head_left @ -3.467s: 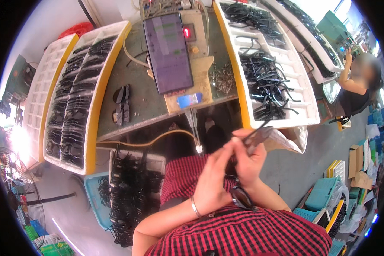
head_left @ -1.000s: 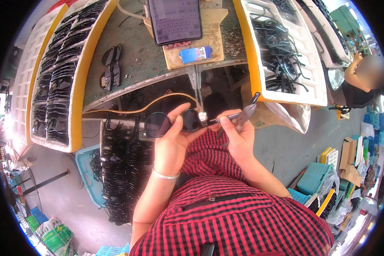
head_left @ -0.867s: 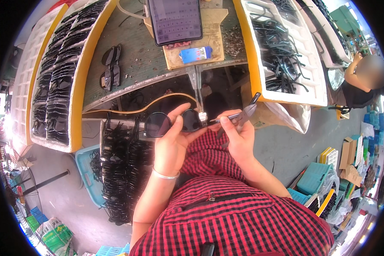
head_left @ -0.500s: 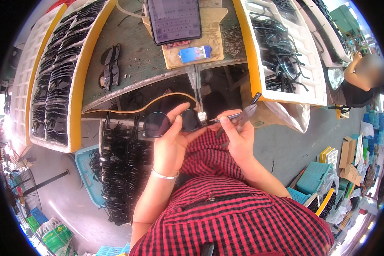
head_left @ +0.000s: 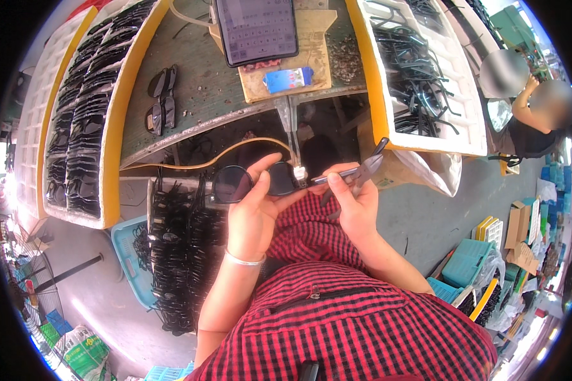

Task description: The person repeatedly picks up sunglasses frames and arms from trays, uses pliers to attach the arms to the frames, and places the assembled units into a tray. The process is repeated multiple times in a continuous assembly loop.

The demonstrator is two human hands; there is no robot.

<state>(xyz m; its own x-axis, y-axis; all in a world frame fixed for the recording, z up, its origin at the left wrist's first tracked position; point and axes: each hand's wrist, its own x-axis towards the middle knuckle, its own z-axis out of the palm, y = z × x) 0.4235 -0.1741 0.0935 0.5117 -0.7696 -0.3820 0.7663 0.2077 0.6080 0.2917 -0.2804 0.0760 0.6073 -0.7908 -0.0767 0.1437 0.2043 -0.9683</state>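
My left hand (head_left: 255,203) is closed on a pair of sunglasses (head_left: 232,184) with round dark lenses, fingers gripping around the bridge and one lens. In my right hand (head_left: 356,206) is a slim dark tool (head_left: 366,170) with a grey broad part and a thin tip pointing left; its exact kind is unclear. That tip meets the right end of the sunglasses frame, near the hinge. Just there, a narrow upright fixture (head_left: 287,124) comes down from the bench edge to a small white end (head_left: 300,172) beside the frame.
A tablet (head_left: 256,32) and a blue box (head_left: 288,80) rest on a yellowed block. More sunglasses (head_left: 163,100) lie on the bench (head_left: 200,95). Trays of eyewear flank it, left (head_left: 116,146) and right (head_left: 378,82). Below stand a blue basket (head_left: 128,267) and hanging black frames (head_left: 179,254). Another person (head_left: 521,130) sits right.
My hands, the sunglasses and the tool stay almost still. The view shifts slightly, and a second blurred head shape appears at the upper right.
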